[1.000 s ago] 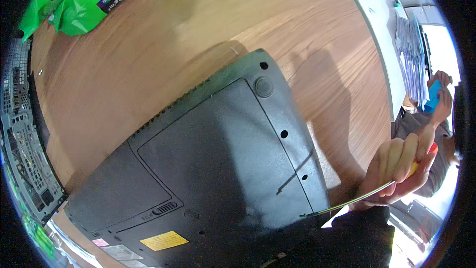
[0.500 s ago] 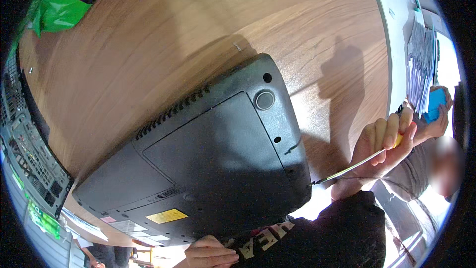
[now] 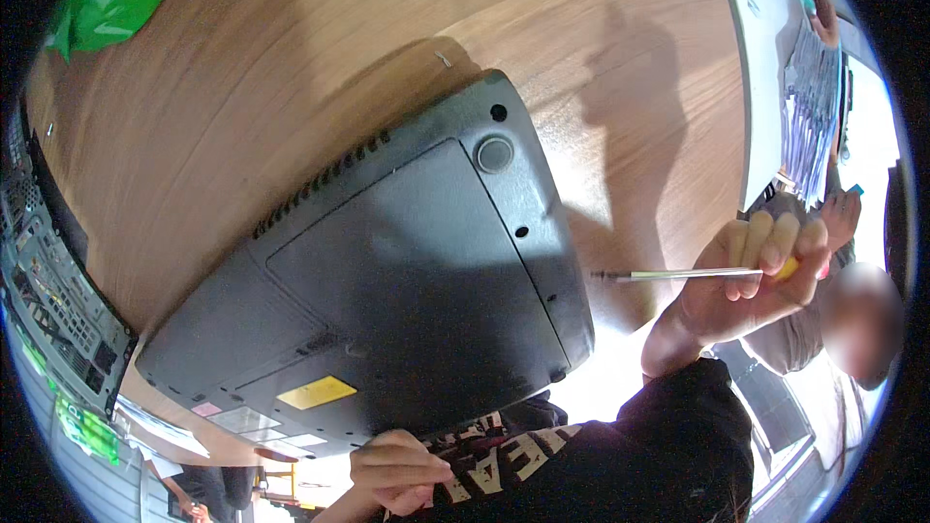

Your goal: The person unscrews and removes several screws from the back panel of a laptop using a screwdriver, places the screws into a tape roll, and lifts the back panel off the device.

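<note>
A black laptop [image 3: 407,281] lies underside up on the wooden table, with vents, screw holes and a yellow label [image 3: 317,392] showing. To its right, my right hand [image 3: 727,305] is closed round the yellow handle of a screwdriver [image 3: 678,274]. The shaft points left, almost level. Its dark, blurred tip is just off the laptop's right edge; whether a screw clings to it I cannot tell. My left hand [image 3: 399,473] is at the laptop's near edge with its fingers curled together. What it holds, if anything, is hidden.
A metal computer chassis panel [image 3: 63,300] stands at the left edge. Green bags [image 3: 111,0] lie at the far left. A small pale bit [image 3: 444,60] is beyond the laptop. At right are stacked papers [image 3: 812,107] and another person [image 3: 785,329].
The screwdriver tip has come away from the laptop's right corner and swung up to level. My left hand has shifted slightly left, with its fingers more curled. The laptop appears slightly higher in view.
</note>
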Motion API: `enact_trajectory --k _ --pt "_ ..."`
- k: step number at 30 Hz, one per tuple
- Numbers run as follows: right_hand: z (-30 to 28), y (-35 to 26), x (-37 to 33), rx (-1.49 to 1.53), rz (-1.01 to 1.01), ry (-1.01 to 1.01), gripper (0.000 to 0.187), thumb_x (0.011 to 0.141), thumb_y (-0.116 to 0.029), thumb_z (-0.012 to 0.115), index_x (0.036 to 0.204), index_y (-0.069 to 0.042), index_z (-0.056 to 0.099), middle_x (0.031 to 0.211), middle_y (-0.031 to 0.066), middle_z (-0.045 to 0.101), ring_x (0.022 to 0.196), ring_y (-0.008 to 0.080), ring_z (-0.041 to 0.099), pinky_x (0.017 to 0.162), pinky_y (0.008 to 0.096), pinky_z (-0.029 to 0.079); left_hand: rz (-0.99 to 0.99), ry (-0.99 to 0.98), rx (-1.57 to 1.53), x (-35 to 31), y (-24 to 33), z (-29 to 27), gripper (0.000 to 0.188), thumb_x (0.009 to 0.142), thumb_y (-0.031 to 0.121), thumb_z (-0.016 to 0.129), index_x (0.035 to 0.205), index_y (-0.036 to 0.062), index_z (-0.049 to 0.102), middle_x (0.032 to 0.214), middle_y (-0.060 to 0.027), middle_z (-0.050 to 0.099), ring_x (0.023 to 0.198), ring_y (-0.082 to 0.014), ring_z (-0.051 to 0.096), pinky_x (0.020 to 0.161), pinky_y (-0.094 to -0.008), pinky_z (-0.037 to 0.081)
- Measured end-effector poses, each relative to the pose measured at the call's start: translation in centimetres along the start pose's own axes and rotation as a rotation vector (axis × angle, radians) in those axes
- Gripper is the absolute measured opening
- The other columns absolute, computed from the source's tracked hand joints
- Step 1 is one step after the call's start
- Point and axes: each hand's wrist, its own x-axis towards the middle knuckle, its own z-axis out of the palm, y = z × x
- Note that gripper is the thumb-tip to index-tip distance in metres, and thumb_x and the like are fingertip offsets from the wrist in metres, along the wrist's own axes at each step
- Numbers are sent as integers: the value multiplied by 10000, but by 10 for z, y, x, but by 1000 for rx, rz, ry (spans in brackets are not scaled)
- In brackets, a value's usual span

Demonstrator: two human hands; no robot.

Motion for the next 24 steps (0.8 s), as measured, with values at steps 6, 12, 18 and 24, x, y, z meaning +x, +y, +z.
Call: enact_trajectory --k 6,12,18,24 --pt "10 -17 -21 -112 -121 -404 263 980 -259 296 954 -111 512 669 67 523 484 81 461 379 190 402 -56 -21 5 4 3 -3 157 664 78 628 774 -6 701 760 -105 676 638 -180 615 582 -269 476" --pt "32 -4 -27 -298 -519 -561 265 960 -317 355 971 -52 364 794 163 566 431 176 505 349 256 470 -62 -51 1 6 4 -3 171 672 77 628 802 -1 706 777 -96 676 669 -185 606 601 -265 479" --pt "40 -6 -25 -427 -565 -616 278 956 -326 359 1010 -54 351 792 143 559 477 176 529 360 250 480 -100 -45 -20 8 7 -3 162 673 82 631 792 4 709 774 -82 678 664 -181 596 598 -262 482" --pt "38 -8 -24 -457 -519 -650 272 948 -315 392 1014 -54 358 788 138 560 477 179 533 353 247 470 -111 -45 -7 8 9 -4 157 681 91 636 791 5 710 777 -82 676 665 -177 596 600 -262 482"
